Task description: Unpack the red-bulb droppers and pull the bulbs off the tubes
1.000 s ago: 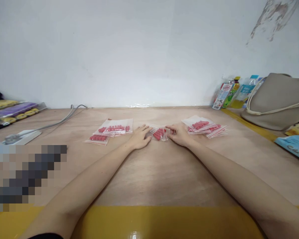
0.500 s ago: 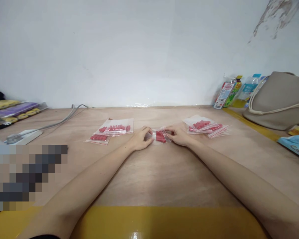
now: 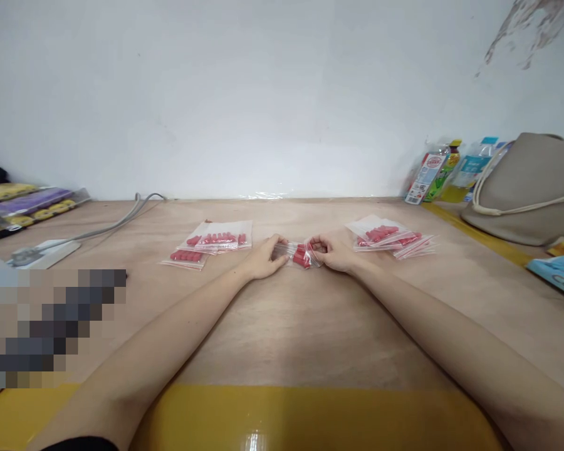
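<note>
Between my two hands lies a small clear zip bag [image 3: 301,256] with several red pieces in it, low over the table or on it. My right hand [image 3: 334,252] pinches the bag's right end, where the plastic bunches up. My left hand [image 3: 264,258] curls round its left end, thumb near and fingers far, gripping the plastic. Left of my left hand, zip bags of red pieces [image 3: 219,238] overlap, one bag [image 3: 184,258] lying at the front. More such bags [image 3: 380,235] are piled beyond my right hand, beside flat zip bags [image 3: 416,247] with red seal lines.
A grey cable [image 3: 117,222] runs to a white power strip [image 3: 51,250] on the left. Yellow and purple packets [image 3: 32,203] lie behind it. Against the wall at right stand a carton [image 3: 425,178], bottles [image 3: 470,169] and a grey bag [image 3: 531,181]. A blue packet [image 3: 554,275] lies nearer.
The red pieces in the bag have shifted and now sit tilted. The plastic is more bunched at my right fingers. My hands stay in nearly the same place.
</note>
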The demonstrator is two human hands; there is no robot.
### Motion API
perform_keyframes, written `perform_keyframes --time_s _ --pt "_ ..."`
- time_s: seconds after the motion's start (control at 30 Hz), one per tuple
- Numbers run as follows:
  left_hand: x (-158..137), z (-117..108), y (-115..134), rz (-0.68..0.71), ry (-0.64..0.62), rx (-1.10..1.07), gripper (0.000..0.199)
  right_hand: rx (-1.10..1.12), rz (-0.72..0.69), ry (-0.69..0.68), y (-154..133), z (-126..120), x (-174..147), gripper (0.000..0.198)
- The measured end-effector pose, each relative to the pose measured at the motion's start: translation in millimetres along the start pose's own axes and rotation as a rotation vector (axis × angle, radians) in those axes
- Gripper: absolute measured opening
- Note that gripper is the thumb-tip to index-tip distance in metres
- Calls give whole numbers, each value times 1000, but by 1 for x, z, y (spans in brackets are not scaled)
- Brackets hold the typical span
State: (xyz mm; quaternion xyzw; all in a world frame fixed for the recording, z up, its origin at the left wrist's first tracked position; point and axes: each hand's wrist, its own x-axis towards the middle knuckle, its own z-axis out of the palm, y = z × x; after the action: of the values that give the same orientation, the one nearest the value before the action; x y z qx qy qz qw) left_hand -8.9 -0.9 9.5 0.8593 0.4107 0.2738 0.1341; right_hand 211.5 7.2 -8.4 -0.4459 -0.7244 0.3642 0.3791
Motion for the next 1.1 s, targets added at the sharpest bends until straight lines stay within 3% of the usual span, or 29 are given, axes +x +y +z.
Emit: perform_keyframes --time_s 0.2,0.43,0.67,0.9,1.1 --pt "1 0 -2 -9 -12 -33 35 -3 46 17 1 4 5 16" --pt "1 1 -4 6 -19 -33 34 85 53 18 -1 1 0 27" --pt "0 -4 -3 -5 -37 3 35 166 73 59 -8 -6 -1 18" --pt "-2 -6 -3 -31 -47 72 45 271 100 249 -7 -39 -1 11" --pt "-1 -16 3 -1 -158 157 44 187 -66 549 -4 -60 0 19"
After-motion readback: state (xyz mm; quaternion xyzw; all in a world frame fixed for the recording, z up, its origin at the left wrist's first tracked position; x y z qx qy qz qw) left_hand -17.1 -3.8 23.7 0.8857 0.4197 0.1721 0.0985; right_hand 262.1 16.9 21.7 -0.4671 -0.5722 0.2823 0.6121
